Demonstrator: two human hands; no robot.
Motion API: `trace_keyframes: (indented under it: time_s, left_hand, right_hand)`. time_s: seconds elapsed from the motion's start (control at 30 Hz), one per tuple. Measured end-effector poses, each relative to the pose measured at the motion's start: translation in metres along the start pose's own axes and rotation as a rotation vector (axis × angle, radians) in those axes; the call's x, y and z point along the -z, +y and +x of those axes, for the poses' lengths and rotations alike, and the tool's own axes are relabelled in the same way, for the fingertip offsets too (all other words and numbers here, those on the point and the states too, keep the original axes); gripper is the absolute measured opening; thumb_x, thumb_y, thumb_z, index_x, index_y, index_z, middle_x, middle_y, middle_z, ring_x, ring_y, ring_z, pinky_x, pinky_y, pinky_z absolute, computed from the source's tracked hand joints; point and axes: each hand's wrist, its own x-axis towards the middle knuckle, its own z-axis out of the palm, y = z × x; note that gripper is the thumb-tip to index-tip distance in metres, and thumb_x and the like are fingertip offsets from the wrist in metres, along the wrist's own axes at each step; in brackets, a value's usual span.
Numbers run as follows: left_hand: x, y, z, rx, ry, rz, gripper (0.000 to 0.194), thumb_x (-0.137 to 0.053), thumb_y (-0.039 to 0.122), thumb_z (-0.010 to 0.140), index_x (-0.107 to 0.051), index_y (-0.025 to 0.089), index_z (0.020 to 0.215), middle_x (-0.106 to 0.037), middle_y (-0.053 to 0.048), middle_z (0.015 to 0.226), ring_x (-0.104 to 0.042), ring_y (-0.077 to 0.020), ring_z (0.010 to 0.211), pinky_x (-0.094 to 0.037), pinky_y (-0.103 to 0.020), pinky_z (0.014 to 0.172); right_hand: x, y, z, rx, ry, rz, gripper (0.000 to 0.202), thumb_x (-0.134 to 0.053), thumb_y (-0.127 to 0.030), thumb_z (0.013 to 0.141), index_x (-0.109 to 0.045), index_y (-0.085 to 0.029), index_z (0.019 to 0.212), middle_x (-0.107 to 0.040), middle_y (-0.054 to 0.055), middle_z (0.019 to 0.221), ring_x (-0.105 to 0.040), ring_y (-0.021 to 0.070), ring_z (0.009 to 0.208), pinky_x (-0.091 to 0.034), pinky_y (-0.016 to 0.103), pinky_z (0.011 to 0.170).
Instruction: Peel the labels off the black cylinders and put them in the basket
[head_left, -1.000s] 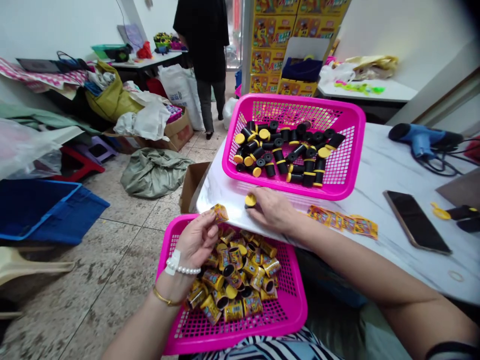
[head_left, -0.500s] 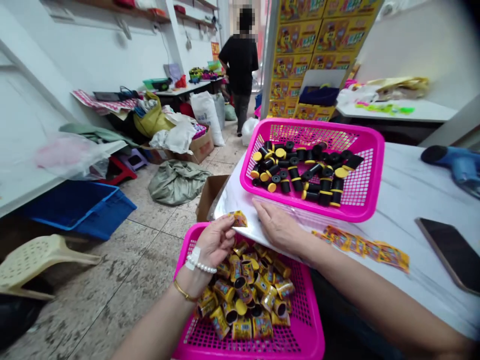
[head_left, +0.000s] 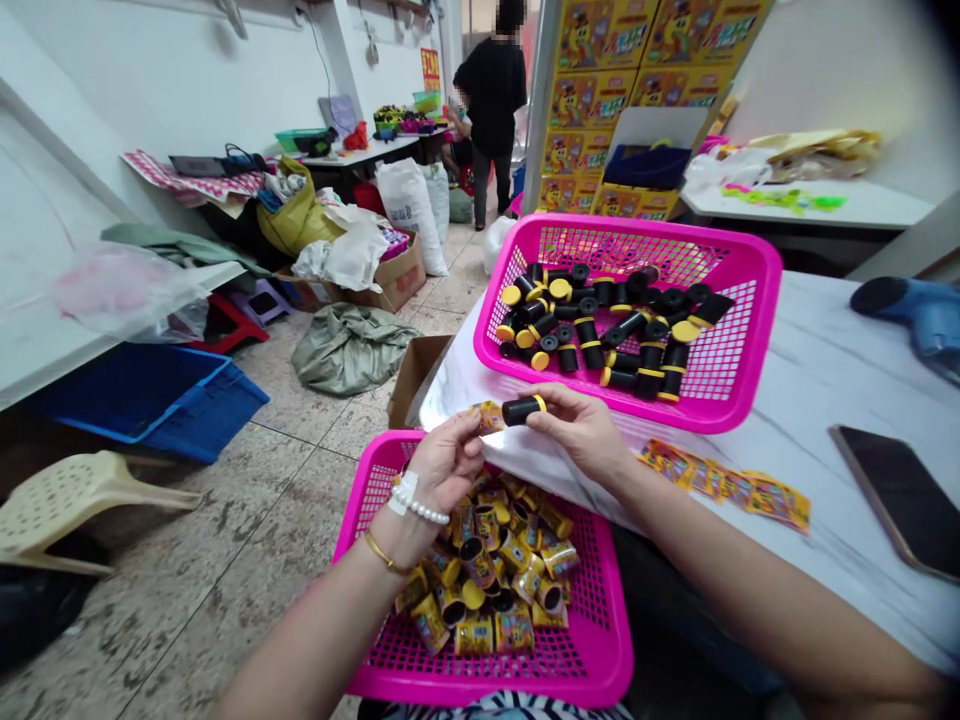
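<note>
Baskets first, two of them, both bright pink! The far basket (head_left: 757, 335) stands on the white bench (head_left: 832, 385), holding a loose heap of black tubes (head_left: 589, 345) with yellow caps, tumbled every which way, some on their sides, some end up. Down at the near side, the near basket (head_left: 616, 640) carries yellow-wrapped tubes (head_left: 480, 565), piled thickest through the middle, several turning dark hollow ends to view.

And now the hands, meeting above the gap between those two! The right hand (head_left: 581, 430) has its grip closed on one black tube (head_left: 519, 411) — fingers pinching the yellow-rimmed right end, the dark body jutting out leftward, roughly level. Over on the left, the left hand (head_left: 450, 465) pinches a small printed label (head_left: 490, 416) by its left edge, fingertips together. Label and tube come end to end, right at the near edge of the bench — whether they actually touch, I can't tell.

Right of the right wrist, a row of overlapping printed labels (head_left: 724, 480) lies flat on the bench, with a dark phone (head_left: 896, 495) farther right and a blue tool (head_left: 919, 315) beyond, partly cut off at the frame's edge.
</note>
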Motion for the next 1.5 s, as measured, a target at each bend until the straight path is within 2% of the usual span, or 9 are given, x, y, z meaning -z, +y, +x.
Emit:
trace_keyframes:
  time_s: [0.37,0.6,0.77,0.93,1.03,1.13,1.23,1.33,1.5]
  left_hand:
    - [-0.006,-0.001,0.004,0.031,-0.007,-0.051,0.006,-0.067,0.006,0.079,-0.062,0.009,0.081,-0.061,0.001,0.069,-0.038,0.0021,0.037,-0.019,-0.009,0.03]
    - [-0.003,-0.006,0.002,-0.072,-0.026,0.033,0.013,-0.075,0.014,0.073,-0.063,0.009,0.076,-0.063,0.0,0.069,-0.04,0.001,0.039,-0.019,-0.01,0.03]
    - [0.006,-0.007,0.0,-0.075,-0.067,0.133,0.02,-0.079,0.023,0.072,-0.065,0.01,0.079,-0.056,0.004,0.057,-0.038,-0.0009,0.037,-0.019,-0.012,0.031]
    - [0.01,-0.006,-0.002,-0.064,-0.045,0.283,0.022,-0.075,0.03,0.078,-0.067,0.012,0.086,-0.048,0.006,0.041,-0.03,-0.0023,0.028,-0.014,-0.015,0.03]
    - [0.008,-0.005,-0.007,-0.213,0.027,0.371,0.027,-0.077,0.035,0.077,-0.069,0.012,0.09,-0.051,0.005,0.041,-0.035,-0.0039,0.029,-0.02,-0.015,0.032]
    - [0.008,-0.001,-0.01,-0.4,0.108,0.419,0.037,-0.083,0.032,0.071,-0.07,0.014,0.1,-0.065,0.0,0.062,-0.049,-0.0051,0.041,-0.032,-0.015,0.037]
    - [0.008,0.005,-0.009,-0.284,-0.032,0.444,0.049,-0.087,0.03,0.067,-0.068,0.016,0.11,-0.07,-0.004,0.083,-0.064,-0.0121,0.062,-0.046,-0.018,0.047]
    - [0.011,0.01,-0.005,-0.138,-0.183,0.48,0.04,-0.086,0.031,0.068,-0.071,0.012,0.1,-0.068,-0.005,0.073,-0.062,-0.0123,0.058,-0.047,-0.021,0.051]
    - [0.01,0.016,0.001,-0.177,-0.158,0.517,0.03,-0.086,0.027,0.067,-0.073,0.01,0.088,-0.069,-0.006,0.071,-0.058,-0.0088,0.056,-0.044,-0.019,0.053]
  right_hand:
    - [-0.004,0.001,-0.002,0.069,-0.047,-0.033,0.029,-0.08,-0.036,0.078,-0.072,-0.021,0.101,-0.075,0.005,0.097,-0.072,0.0206,0.091,-0.057,0.038,0.088]
    - [-0.007,0.003,-0.01,0.195,-0.046,-0.325,0.026,-0.074,-0.028,0.081,-0.067,-0.021,0.105,-0.072,0.009,0.113,-0.07,0.0223,0.101,-0.058,0.038,0.089]
    - [-0.005,0.001,-0.012,0.292,-0.055,-0.552,0.02,-0.072,-0.027,0.082,-0.065,-0.021,0.1,-0.071,0.001,0.083,-0.065,0.0155,0.068,-0.055,0.029,0.065]
    - [-0.004,-0.001,-0.014,0.392,-0.017,-0.708,0.019,-0.07,-0.029,0.084,-0.065,-0.021,0.101,-0.07,0.002,0.084,-0.064,0.0161,0.07,-0.054,0.031,0.067]
    - [-0.001,0.0,-0.014,0.408,-0.016,-0.702,0.023,-0.072,-0.03,0.084,-0.064,-0.022,0.104,-0.07,0.002,0.085,-0.065,0.016,0.069,-0.055,0.03,0.066]
    - [0.002,0.0,-0.014,0.43,0.002,-0.645,0.028,-0.076,-0.032,0.083,-0.065,-0.023,0.107,-0.071,0.002,0.087,-0.065,0.0158,0.069,-0.055,0.03,0.064]
    - [0.002,-0.001,-0.013,0.466,-0.051,-0.612,0.031,-0.077,-0.034,0.083,-0.066,-0.024,0.11,-0.072,0.003,0.092,-0.066,0.0167,0.073,-0.057,0.03,0.066]
    - [0.0,-0.003,-0.011,0.544,-0.111,-0.664,0.033,-0.076,-0.035,0.084,-0.068,-0.025,0.114,-0.069,0.007,0.105,-0.067,0.0201,0.088,-0.059,0.034,0.075]
    - [-0.001,-0.004,-0.011,0.567,-0.093,-0.72,0.037,-0.068,-0.026,0.088,-0.066,-0.028,0.125,-0.065,0.008,0.111,-0.065,0.0237,0.101,-0.057,0.042,0.088]
